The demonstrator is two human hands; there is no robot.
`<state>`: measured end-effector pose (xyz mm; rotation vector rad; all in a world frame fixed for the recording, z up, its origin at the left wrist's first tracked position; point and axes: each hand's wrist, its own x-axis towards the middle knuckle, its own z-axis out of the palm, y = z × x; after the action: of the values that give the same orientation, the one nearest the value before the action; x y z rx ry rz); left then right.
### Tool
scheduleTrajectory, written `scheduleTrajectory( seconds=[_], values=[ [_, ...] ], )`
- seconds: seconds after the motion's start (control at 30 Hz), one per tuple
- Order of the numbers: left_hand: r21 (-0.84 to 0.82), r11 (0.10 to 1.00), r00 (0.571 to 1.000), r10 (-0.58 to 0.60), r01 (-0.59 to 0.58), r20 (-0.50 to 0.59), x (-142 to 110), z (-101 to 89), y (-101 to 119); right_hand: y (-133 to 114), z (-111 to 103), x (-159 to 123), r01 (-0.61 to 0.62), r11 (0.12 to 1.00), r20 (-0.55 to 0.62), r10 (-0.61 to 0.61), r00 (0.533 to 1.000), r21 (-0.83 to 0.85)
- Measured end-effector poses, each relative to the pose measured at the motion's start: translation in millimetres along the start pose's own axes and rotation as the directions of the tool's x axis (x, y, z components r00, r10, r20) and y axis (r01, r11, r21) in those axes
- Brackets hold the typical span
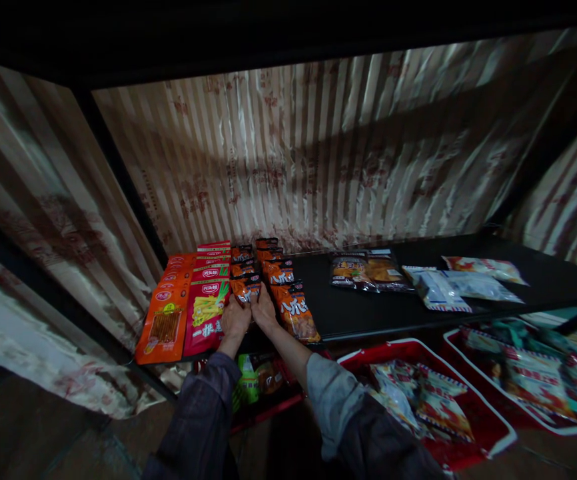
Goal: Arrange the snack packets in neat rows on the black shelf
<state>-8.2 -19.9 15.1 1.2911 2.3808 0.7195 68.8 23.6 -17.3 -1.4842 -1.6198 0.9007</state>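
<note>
On the black shelf, both my hands grip an orange-and-black snack bag (245, 289) from its two sides. My left hand (235, 318) is closed on the left edge, beside the pink snack bags (207, 313). The right edge is held by my right hand (263, 309), close to another row of orange-and-black bags (296, 312). Behind the held bag, more bags of the same kind (243, 253) overlap in a row. Flat orange packets (164, 320) form the leftmost row. The lower part of the held bag is hidden by my hands.
Farther right on the black shelf (313, 273) lie a dark snack pack (366, 270) and a few white-and-blue bags (441, 288). Below its front edge stand red baskets (493, 433) holding bagged snacks. A dark post (118, 173) rises at left, before striped sheeting (288, 153).
</note>
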Motion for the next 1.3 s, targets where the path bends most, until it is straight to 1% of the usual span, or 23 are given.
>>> scheduleTrajectory(
  seconds=[0.13,0.2,0.3,0.37,0.43,0.5,0.57,0.6,0.67,0.7,0.73,0.8,0.87,0.93,1.0,1.1,1.2,1.3],
  values=[
    [0.065,0.998,1.000,0.002,-0.003,0.011,-5,-2.5,3,5,4,2,0.028,0.999,-0.015,-0.028,0.999,0.021],
    [0.084,0.996,1.000,0.020,-0.018,-0.019,-7,-1.8,3,8,6,3,0.067,0.997,-0.044,-0.065,0.997,0.042],
    [0.100,0.992,0.985,0.092,-0.078,-0.143,-10,0.1,0,8,8,1,0.135,0.988,-0.109,-0.126,0.986,0.070],
    [0.088,0.983,0.949,0.181,-0.163,-0.257,-15,1.8,-3,6,5,-6,0.207,0.977,-0.131,-0.198,0.971,0.058],
    [0.034,0.958,0.895,0.278,-0.284,-0.350,-24,5.8,-7,3,-5,-16,0.324,0.946,-0.138,-0.318,0.938,0.022],
    [-0.039,0.914,0.849,0.359,-0.404,-0.387,-36,14.2,-9,2,-23,-27,0.451,0.893,-0.157,-0.448,0.880,-0.017],
    [-0.101,0.865,0.831,0.431,-0.491,-0.351,-51,27.2,-8,6,-47,-34,0.519,0.853,-0.210,-0.518,0.829,-0.057],
    [-0.128,0.849,0.834,0.456,-0.513,-0.311,-59,34.9,-6,11,-59,-35,0.521,0.850,-0.244,-0.523,0.817,-0.078],
    [-0.184,0.846,0.861,0.462,-0.500,-0.214,-73,51.0,0,28,-83,-32,0.480,0.871,-0.304,-0.488,0.818,-0.107],
    [-0.212,0.854,0.879,0.447,-0.474,-0.167,-78,58.6,5,38,-94,-29,0.433,0.896,-0.344,-0.441,0.829,-0.104],
    [-0.238,0.862,0.895,0.428,-0.447,-0.128,-83,65.5,9,49,-103,-26,0.374,0.923,-0.359,-0.382,0.852,-0.094],
    [-0.289,0.872,0.918,0.391,-0.395,-0.075,-88,77.0,19,69,-117,-20,0.253,0.965,-0.334,-0.261,0.906,-0.066],
    [-0.331,0.873,0.931,0.363,-0.357,-0.047,-89,85.7,27,84,-123,-17,0.147,0.989,-0.260,-0.151,0.954,-0.033],
    [-0.363,0.874,0.941,0.339,-0.324,-0.026,-88,92.1,30,92,-123,-17,0.071,0.997,-0.181,-0.071,0.981,-0.008],
    [-0.379,0.869,0.942,0.336,-0.318,-0.019,-85,96.0,30,92,-116,-18,0.039,0.999,-0.143,-0.037,0.989,0.007],
    [-0.378,0.858,0.932,0.360,-0.349,-0.042,-81,95.6,27,86,-101,-22,0.069,0.997,-0.151,-0.064,0.986,0.028],
    [-0.347,0.875,0.940,0.334,-0.338,-0.073,-77,89.1,25,77,-87,-23,0.100,0.993,-0.161,-0.090,0.983,0.057],
    [-0.317,0.887,0.942,0.321,-0.336,-0.101,-73,84.0,24,69,-79,-20,0.135,0.988,-0.153,-0.122,0.981,0.076]
  ],
)
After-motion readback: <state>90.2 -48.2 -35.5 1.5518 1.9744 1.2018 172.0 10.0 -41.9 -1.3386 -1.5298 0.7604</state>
